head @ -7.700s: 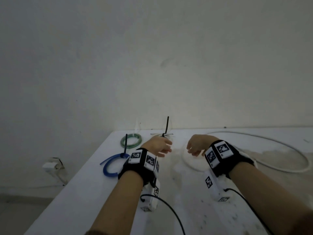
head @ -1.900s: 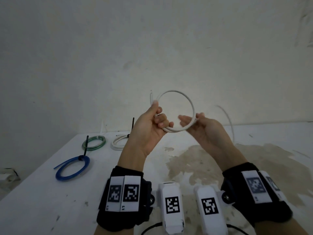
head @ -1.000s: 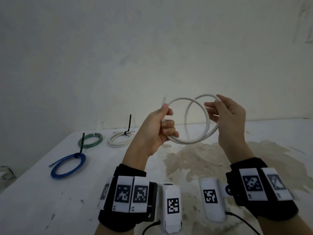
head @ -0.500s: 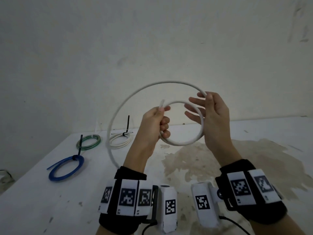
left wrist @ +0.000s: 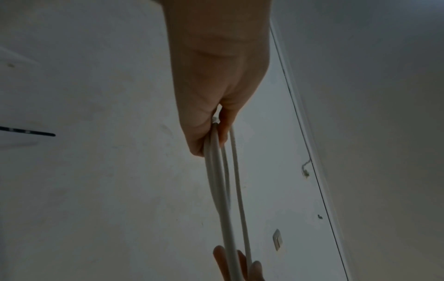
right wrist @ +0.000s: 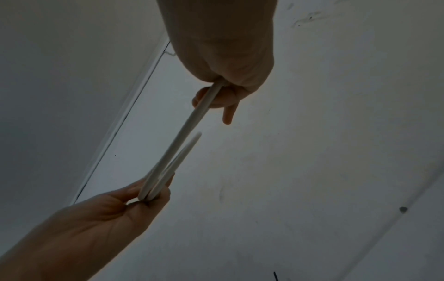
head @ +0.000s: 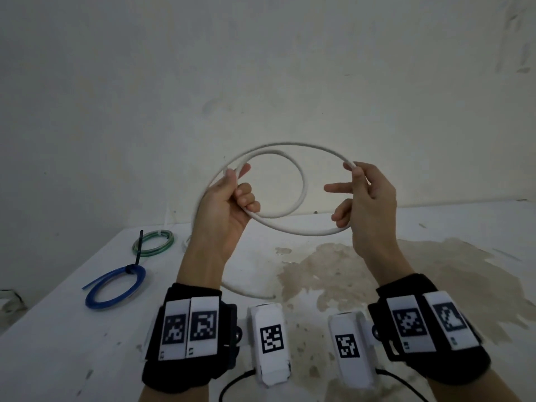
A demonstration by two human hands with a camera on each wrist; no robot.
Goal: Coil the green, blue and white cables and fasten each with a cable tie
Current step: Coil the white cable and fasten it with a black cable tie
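Observation:
A white cable [head: 301, 181] is held up in front of the wall in two loops, a small one inside a wider one. My left hand [head: 232, 195] grips both loops where they meet, thumb on top [left wrist: 216, 140]. My right hand [head: 356, 192] pinches the wider loop at its right side [right wrist: 209, 95], index finger pointing left. The cable's loose tail [head: 246, 291] trails down behind my left wrist onto the table. On the table at left lie a blue coil [head: 116, 287] and a green coil [head: 153, 242], each with a black cable tie [head: 139, 245].
The white table [head: 72, 343] has a large brown stain [head: 362, 271] in its middle and right. A bare wall stands close behind it. A bit of another white coil [head: 185, 242] shows behind my left forearm.
My hands have moved apart. The right hand slid out along the cable to the right, widening the outer loop, and the big arc that swung out left has come in.

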